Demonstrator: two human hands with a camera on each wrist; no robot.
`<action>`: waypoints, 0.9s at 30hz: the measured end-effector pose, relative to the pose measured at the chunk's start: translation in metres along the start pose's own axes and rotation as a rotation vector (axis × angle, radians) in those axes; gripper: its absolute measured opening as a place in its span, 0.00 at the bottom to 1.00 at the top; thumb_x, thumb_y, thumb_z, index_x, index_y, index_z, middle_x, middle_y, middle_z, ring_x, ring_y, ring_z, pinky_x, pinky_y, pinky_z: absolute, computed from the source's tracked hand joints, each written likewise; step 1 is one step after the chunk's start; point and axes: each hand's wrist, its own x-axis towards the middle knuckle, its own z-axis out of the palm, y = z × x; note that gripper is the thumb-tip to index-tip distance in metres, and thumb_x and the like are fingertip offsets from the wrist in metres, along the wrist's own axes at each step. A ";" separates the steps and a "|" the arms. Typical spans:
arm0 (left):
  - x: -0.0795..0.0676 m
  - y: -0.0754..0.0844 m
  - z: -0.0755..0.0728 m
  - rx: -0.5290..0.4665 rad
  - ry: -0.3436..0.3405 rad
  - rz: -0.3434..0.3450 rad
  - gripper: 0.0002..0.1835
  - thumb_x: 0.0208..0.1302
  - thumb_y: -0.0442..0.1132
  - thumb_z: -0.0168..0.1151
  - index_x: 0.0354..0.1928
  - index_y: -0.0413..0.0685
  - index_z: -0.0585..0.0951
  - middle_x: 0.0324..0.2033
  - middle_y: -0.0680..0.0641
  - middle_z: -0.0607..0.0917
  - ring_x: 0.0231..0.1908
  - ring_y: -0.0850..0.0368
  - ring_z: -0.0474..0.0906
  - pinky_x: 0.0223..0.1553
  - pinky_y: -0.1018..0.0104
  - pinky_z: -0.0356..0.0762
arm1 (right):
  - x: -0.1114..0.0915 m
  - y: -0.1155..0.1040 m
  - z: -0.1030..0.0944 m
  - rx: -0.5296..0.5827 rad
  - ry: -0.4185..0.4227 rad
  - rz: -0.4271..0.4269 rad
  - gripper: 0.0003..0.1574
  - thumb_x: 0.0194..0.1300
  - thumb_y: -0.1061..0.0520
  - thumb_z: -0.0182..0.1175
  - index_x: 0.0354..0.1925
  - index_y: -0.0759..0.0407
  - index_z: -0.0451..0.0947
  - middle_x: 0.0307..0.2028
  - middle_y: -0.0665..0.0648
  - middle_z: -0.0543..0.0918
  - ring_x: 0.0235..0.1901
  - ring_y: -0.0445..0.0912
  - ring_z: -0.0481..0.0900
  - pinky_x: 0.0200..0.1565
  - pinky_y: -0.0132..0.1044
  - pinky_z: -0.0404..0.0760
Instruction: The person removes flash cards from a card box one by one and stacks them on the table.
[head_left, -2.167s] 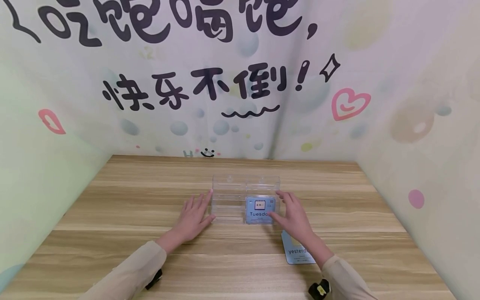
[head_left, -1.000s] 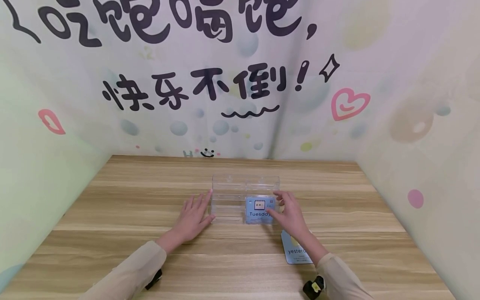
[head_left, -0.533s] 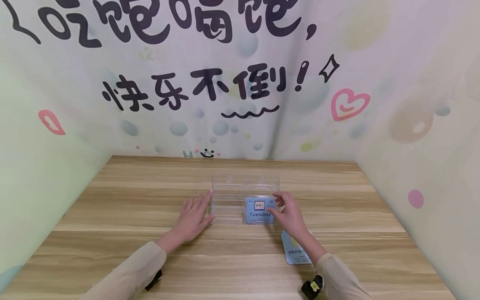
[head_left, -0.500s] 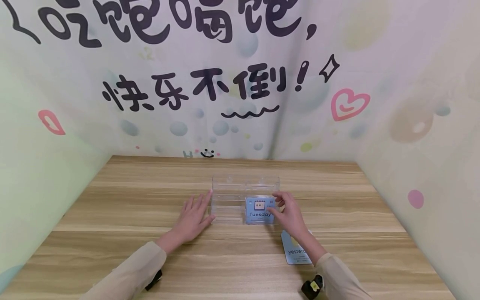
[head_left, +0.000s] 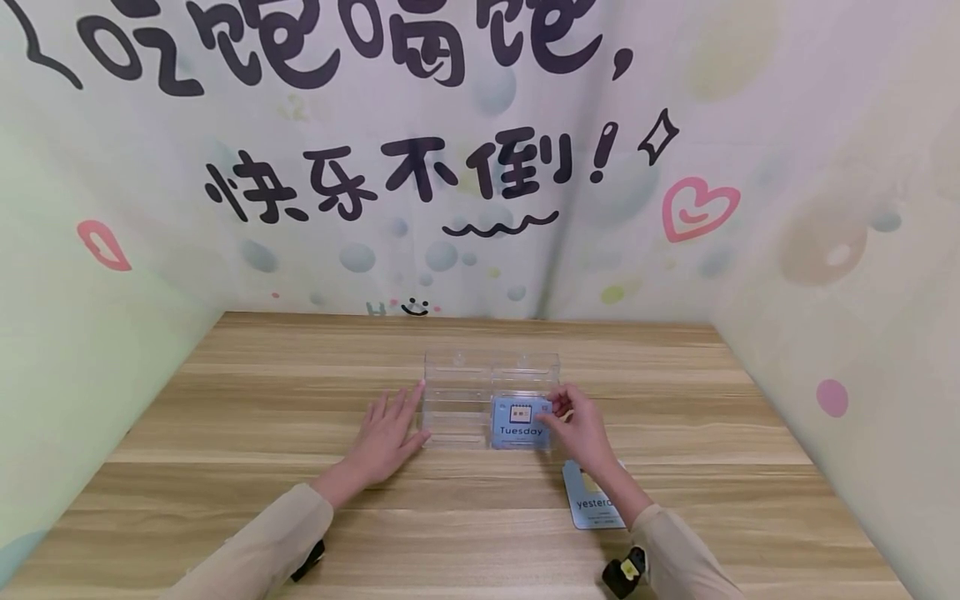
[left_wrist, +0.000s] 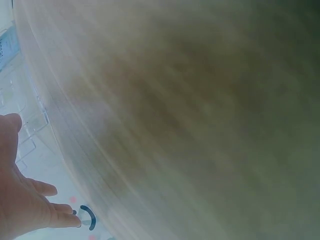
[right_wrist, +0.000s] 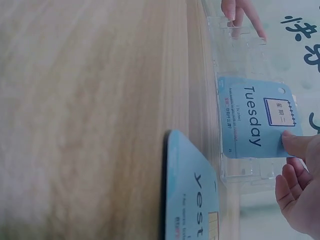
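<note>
A clear plastic card holder (head_left: 457, 407) with several pockets stands mid-table. In its lower right pocket sits a blue card (head_left: 517, 432) printed "Tuesday". My right hand (head_left: 583, 429) pinches that card at its right edge, thumb in front and fingers curled behind, as the right wrist view shows with the Tuesday card (right_wrist: 255, 117). My left hand (head_left: 386, 437) has its fingers spread, fingertips and thumb right at the holder's left side. In the left wrist view the left hand (left_wrist: 25, 200) overlaps the holder's edge.
A stack of blue cards (head_left: 592, 508), the top one beginning "yester", lies on the wooden table (head_left: 450, 533) partly under my right forearm. Behind the table hangs a white printed cloth (head_left: 337, 275), with pale walls at both sides.
My right thumb and fingers have closed on the right edge of the Tuesday card, which has shifted slightly to the right. The left hand stays in place.
</note>
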 end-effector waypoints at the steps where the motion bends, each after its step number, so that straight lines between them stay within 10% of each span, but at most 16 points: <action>1: 0.000 0.000 0.000 -0.004 0.006 0.003 0.39 0.66 0.49 0.51 0.71 0.49 0.43 0.63 0.28 0.58 0.62 0.26 0.48 0.59 0.33 0.46 | 0.000 0.000 0.000 0.007 0.004 -0.002 0.14 0.47 0.68 0.67 0.33 0.65 0.73 0.25 0.55 0.75 0.27 0.45 0.72 0.27 0.29 0.73; 8: -0.002 0.001 0.000 -0.036 0.075 0.043 0.39 0.66 0.49 0.50 0.71 0.55 0.41 0.60 0.25 0.60 0.59 0.23 0.50 0.56 0.30 0.47 | 0.000 0.000 -0.004 0.078 0.037 -0.077 0.12 0.48 0.67 0.68 0.28 0.63 0.73 0.22 0.52 0.74 0.24 0.41 0.71 0.25 0.28 0.72; 27: 0.000 0.000 0.000 -0.008 0.010 0.009 0.39 0.65 0.50 0.51 0.71 0.48 0.44 0.63 0.28 0.58 0.61 0.25 0.49 0.58 0.32 0.46 | 0.005 0.002 -0.009 0.105 -0.022 0.143 0.06 0.56 0.64 0.62 0.33 0.68 0.77 0.29 0.58 0.79 0.29 0.42 0.73 0.33 0.28 0.74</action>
